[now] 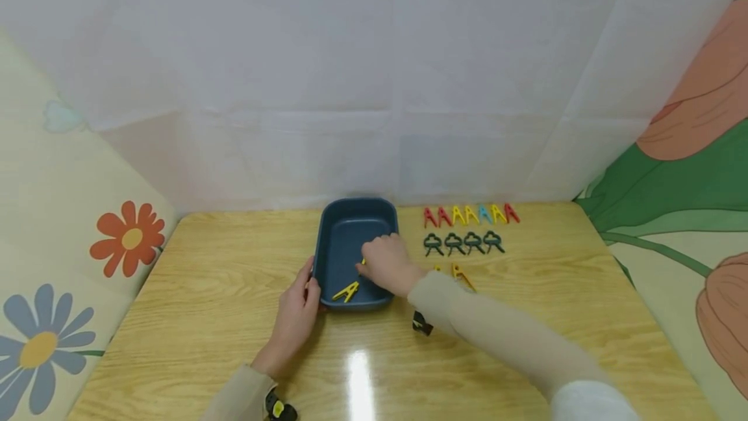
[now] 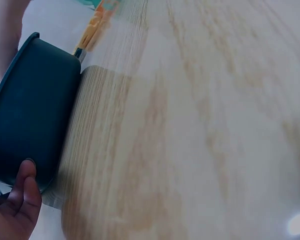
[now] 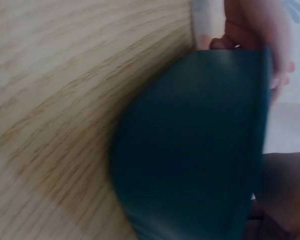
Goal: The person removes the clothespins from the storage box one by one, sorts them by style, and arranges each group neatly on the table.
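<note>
A dark blue tray (image 1: 345,242) stands on the wooden table near the white backdrop. My left hand (image 1: 299,310) grips its near left side, thumb at the rim; in the left wrist view the fingers (image 2: 27,192) lie against the outer wall. My right hand (image 1: 387,264) is inside the tray at its right side, fingers curled, pinching a yellow clip (image 1: 363,261) that is mostly hidden by the hand. Another yellow clip (image 1: 346,292) lies on the tray floor near the front left corner. The right wrist view mainly shows the tray's outer wall (image 3: 190,145).
Right of the tray, a back row holds red, yellow and blue clips (image 1: 470,214). In front of it runs a row of dark green clips (image 1: 463,243). Nearer still, orange-yellow clips (image 1: 463,276) lie partly behind the right sleeve (image 1: 485,323). Flowered panels flank the table (image 1: 234,265).
</note>
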Available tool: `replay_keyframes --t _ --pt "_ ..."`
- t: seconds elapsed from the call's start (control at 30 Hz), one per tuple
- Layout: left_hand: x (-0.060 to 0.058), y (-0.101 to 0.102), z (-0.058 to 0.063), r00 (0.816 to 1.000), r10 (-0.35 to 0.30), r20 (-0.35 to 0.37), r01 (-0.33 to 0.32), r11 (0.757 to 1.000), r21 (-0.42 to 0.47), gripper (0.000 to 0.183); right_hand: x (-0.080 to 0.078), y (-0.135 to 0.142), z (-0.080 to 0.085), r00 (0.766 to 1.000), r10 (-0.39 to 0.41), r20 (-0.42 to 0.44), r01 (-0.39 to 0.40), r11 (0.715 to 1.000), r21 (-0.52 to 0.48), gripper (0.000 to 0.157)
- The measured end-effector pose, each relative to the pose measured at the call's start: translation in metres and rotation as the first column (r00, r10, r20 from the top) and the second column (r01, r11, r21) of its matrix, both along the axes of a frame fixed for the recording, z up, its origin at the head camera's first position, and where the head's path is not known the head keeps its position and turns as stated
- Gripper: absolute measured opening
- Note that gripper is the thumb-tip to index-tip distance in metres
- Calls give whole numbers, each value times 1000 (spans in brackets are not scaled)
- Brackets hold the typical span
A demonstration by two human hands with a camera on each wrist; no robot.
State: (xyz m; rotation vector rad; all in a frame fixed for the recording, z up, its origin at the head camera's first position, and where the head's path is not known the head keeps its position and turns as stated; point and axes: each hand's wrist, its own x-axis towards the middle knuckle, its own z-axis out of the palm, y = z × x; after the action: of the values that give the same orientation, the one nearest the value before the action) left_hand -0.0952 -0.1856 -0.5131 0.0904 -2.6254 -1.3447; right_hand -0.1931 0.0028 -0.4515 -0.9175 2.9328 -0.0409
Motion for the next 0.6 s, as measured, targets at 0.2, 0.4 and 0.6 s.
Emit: replay_keyframes --t 0.2,0.4,0.6 --pt "1 0 -1 1000 -2 8 2 1000 -2 50 -2 -7 -8 1000 -23 8 22 999 47 44" --pt "1 1 -1 1000 -5 6 5 1000 0 50 -4 -9 -14 999 -42 9 41 997 72 40" --pt "0 0 -1 1000 1 -6 -1 1000 -6 50 -3 -11 -13 999 -37 6 36 996 86 32"
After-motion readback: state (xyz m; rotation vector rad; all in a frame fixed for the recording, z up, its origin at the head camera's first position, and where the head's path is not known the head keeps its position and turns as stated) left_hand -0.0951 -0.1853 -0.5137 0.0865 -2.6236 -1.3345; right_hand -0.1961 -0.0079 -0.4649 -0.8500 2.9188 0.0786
